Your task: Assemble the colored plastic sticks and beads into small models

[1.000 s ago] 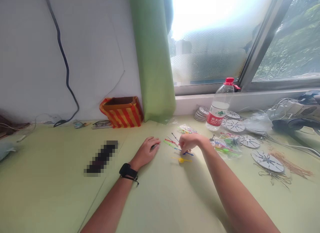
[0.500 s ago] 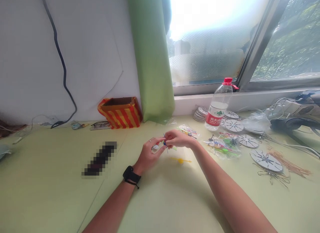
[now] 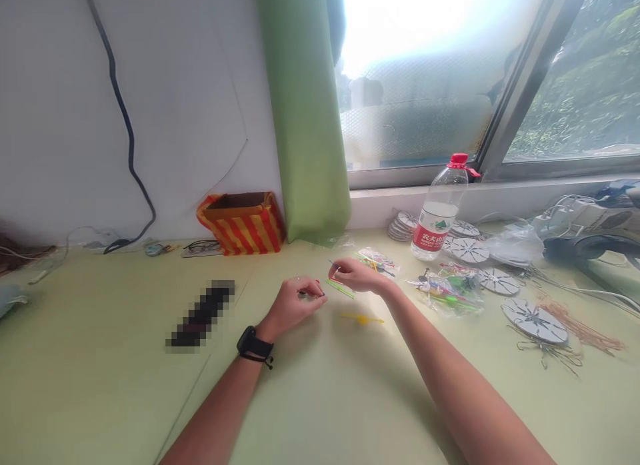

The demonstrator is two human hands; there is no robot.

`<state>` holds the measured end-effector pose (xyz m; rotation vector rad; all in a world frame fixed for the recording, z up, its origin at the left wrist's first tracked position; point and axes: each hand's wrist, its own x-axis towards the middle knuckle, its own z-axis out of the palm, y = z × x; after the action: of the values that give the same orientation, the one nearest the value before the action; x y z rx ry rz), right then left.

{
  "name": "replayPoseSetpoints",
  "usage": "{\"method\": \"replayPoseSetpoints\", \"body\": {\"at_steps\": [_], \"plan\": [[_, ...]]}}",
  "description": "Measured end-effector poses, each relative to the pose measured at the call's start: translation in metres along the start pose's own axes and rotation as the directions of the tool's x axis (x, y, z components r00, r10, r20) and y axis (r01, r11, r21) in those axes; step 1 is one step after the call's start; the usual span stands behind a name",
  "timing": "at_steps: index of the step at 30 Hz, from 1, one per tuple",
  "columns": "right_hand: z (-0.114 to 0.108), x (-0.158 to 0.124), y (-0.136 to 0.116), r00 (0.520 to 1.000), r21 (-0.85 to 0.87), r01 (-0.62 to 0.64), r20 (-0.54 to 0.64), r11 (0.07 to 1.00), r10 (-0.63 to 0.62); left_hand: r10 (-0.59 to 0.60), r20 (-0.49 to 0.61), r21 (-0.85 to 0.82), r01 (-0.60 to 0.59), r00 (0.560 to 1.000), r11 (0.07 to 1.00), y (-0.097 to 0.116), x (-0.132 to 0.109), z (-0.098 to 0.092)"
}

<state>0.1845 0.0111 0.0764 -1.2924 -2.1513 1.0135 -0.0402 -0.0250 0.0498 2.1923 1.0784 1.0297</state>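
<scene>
My left hand [image 3: 297, 304], with a black watch on its wrist, is closed in a pinch around a small blue piece [image 3: 323, 294]; most of that piece is covered by the fingers. To its right and a little apart, my right hand [image 3: 354, 276] has its fingers curled together, and the tip of a thin blue stick [image 3: 331, 262] pokes out of them. Light green plastic sticks [image 3: 342, 289] lie under and just in front of the right hand. Nearer to me on the table rests a yellow arrow-shaped plastic piece [image 3: 363, 318].
Plastic bags of coloured parts [image 3: 447, 292] and a water bottle [image 3: 434, 215] stand to the right. Round white discs with metal hooks [image 3: 535, 320] lie further right. A red-and-yellow striped box [image 3: 245, 225] is by the wall; a pixelated dark object [image 3: 203, 315] lies left.
Both hands were together at a blue piece; now they are apart, the left having moved slightly left and down. The green sticks between them show more fully.
</scene>
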Motion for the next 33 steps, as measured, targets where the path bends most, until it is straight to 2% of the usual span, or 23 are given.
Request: {"method": "replayPoseSetpoints", "body": {"at_steps": [3, 8, 10, 12, 15, 17, 19, 22, 27, 30, 33], "plan": [[-0.007, -0.001, 0.005, 0.995, -0.161, -0.097, -0.041, 0.982, 0.092, -0.036, 0.119, 0.059, 0.030, 0.992, 0.998, 0.001, 0.000, -0.013], [-0.019, -0.009, 0.011, 0.989, -0.207, -0.150, -0.036, 0.967, 0.146, -0.109, 0.237, 0.168, 0.070, 0.965, 0.983, -0.009, -0.001, -0.035], [-0.025, -0.014, 0.009, 0.989, -0.220, -0.130, 0.039, 0.967, 0.142, -0.132, 0.251, 0.173, 0.089, 0.959, 0.981, -0.015, -0.002, -0.042], [-0.029, -0.018, 0.005, 0.971, -0.234, -0.106, 0.186, 0.966, 0.152, -0.134, 0.244, 0.179, 0.091, 0.960, 0.980, -0.020, -0.003, -0.046], [-0.026, -0.020, -0.001, 0.892, -0.288, -0.106, 0.395, 0.952, 0.218, -0.118, 0.177, 0.213, 0.080, 0.977, 0.974, -0.024, -0.003, -0.050], [-0.020, -0.018, -0.005, 0.854, -0.334, -0.110, 0.451, 0.936, 0.261, -0.107, 0.122, 0.233, 0.076, 0.987, 0.969, -0.027, -0.002, -0.051], [-0.015, -0.016, -0.006, 0.845, -0.354, -0.114, 0.457, 0.928, 0.278, -0.095, 0.100, 0.246, 0.068, 0.991, 0.967, -0.030, -0.002, -0.051], [-0.013, -0.014, -0.005, 0.872, -0.274, -0.115, 0.433, 0.955, 0.230, -0.078, 0.072, 0.255, 0.057, 0.994, 0.965, -0.031, -0.001, -0.046], [-0.011, -0.010, -0.002, 0.937, 0.009, -0.103, 0.337, 0.995, 0.093, -0.016, -0.171, 0.227, 0.055, 0.985, 0.972, -0.011, 0.002, -0.019], [-0.003, -0.004, 0.000, 0.973, 0.246, -0.097, 0.229, 0.965, 0.039, 0.059, -0.124, 0.144, -0.041, 0.991, 0.989, 0.007, 0.001, 0.000], [0.004, 0.000, 0.001, 0.986, 0.412, -0.072, 0.164, 0.908, 0.004, 0.113, -0.064, 0.120, -0.105, 0.991, 0.987, 0.016, 0.001, 0.009]]}}
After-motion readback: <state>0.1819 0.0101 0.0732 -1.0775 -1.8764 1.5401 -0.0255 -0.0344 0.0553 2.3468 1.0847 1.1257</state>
